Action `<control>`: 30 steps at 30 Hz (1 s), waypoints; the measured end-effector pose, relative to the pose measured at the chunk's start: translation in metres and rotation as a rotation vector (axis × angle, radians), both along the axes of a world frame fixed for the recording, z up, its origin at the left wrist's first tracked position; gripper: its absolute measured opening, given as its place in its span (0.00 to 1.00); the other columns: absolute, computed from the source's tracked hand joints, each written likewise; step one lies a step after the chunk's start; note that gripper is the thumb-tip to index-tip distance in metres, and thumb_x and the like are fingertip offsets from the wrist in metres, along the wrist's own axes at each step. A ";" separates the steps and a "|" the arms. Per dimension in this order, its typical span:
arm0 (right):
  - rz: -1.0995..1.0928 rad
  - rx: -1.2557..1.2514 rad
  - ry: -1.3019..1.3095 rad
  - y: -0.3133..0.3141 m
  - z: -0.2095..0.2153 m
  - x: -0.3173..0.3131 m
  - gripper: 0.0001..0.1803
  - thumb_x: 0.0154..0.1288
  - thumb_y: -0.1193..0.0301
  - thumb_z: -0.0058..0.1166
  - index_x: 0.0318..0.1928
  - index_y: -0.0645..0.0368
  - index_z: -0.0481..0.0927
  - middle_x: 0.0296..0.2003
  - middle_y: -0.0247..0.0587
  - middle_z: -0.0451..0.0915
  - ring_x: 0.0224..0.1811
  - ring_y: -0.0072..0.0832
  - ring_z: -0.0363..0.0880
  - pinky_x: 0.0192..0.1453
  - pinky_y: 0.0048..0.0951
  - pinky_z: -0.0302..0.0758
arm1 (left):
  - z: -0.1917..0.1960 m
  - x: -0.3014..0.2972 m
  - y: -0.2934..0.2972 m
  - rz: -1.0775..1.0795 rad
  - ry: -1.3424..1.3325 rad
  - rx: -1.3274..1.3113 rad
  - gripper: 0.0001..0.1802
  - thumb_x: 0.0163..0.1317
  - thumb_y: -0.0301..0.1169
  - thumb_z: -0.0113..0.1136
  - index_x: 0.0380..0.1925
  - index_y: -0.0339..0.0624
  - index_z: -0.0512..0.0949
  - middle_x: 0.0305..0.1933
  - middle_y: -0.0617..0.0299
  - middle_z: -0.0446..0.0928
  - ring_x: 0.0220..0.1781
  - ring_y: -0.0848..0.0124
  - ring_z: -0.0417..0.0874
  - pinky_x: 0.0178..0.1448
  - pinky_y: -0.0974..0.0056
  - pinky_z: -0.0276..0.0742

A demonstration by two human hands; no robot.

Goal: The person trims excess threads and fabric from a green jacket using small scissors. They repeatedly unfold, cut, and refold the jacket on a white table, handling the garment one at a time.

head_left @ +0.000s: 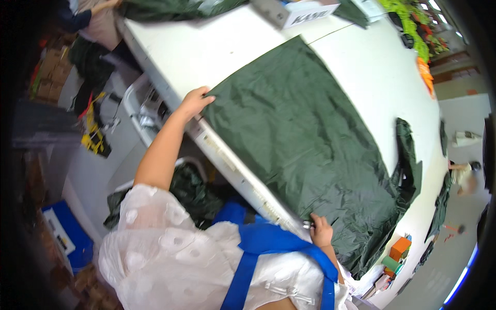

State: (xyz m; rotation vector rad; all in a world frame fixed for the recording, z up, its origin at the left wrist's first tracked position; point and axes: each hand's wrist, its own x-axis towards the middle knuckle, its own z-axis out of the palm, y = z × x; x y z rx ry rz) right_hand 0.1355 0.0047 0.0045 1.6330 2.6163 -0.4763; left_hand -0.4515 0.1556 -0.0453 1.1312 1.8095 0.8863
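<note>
A large sheet of dark green fabric (289,119) lies mostly flat on the white table (188,49), with wrinkles across it and bunched folds toward its right end. My left hand (194,103) pinches the fabric's near left corner at the table edge. Farther right along the same edge, my right hand (322,231) is closed at the fabric's border. Something small and shiny shows at its fingertips, too small to name; whether the fabric is also in those fingers is hidden.
A cardboard box (305,14) and another dark green bundle (178,9) sit at the table's far side. More green pieces (405,160) lie at right, near an orange box (400,249). A plastic bin (139,108) stands below the edge. Other people are at far left and right.
</note>
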 end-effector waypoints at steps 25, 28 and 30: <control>-0.513 -0.057 0.379 0.026 0.047 0.088 0.20 0.54 0.73 0.55 0.51 0.52 0.79 0.43 0.43 0.81 0.44 0.39 0.81 0.48 0.35 0.77 | 0.024 0.234 -0.025 -0.855 0.870 0.139 0.33 0.56 0.54 0.57 0.64 0.73 0.64 0.76 0.59 0.45 0.76 0.45 0.38 0.72 0.35 0.31; -0.870 0.225 0.381 0.063 0.047 0.204 0.16 0.59 0.68 0.59 0.48 0.56 0.79 0.45 0.48 0.79 0.49 0.44 0.78 0.52 0.35 0.74 | 0.047 0.251 -0.019 -0.831 0.843 -0.025 0.33 0.56 0.49 0.60 0.63 0.63 0.66 0.74 0.57 0.48 0.75 0.45 0.42 0.73 0.39 0.36; -0.921 0.407 0.130 0.089 0.044 0.278 0.22 0.58 0.63 0.59 0.53 0.54 0.75 0.53 0.47 0.74 0.51 0.45 0.75 0.53 0.37 0.74 | 0.053 0.276 -0.008 -0.721 0.767 -0.051 0.35 0.57 0.43 0.62 0.64 0.52 0.63 0.73 0.52 0.49 0.74 0.46 0.47 0.74 0.45 0.44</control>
